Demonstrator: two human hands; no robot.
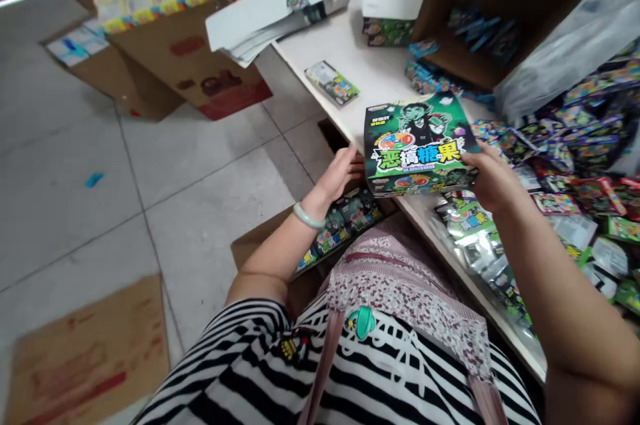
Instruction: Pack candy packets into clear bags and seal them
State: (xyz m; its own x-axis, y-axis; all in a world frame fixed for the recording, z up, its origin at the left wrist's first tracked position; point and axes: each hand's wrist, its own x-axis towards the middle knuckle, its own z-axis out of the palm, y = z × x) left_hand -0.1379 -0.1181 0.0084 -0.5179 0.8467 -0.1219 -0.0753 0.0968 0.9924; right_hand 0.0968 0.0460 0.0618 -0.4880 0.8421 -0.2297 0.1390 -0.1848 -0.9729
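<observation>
Box of green-and-black printed card (423, 131), with cartoon figure and large multicoloured lettering on top, held slightly tilted over the near edge of a white tabletop (375, 68). Right hand (493, 175) at its right end, fingers pinching the front corner, thumb on top, other tips hidden. Left hand (336, 175) at its left side, fingers extended, tips partly out of sight; impossible to tell whether touching or just beside. Pale green bangle (309, 217) around the left wrist. Below, beside the tabletop edge, open brown cardboard carton (260, 231) containing dark printed boxes (360, 208) with similar lettering. Beyond the held box, small flat printed packet (333, 83) lying on the tabletop. To the right, heap of shiny multicoloured packets (555, 138). On the grey tiled floor (220, 205), flat brown cardboard sheet (90, 351) and small blue scrap (94, 179).
</observation>
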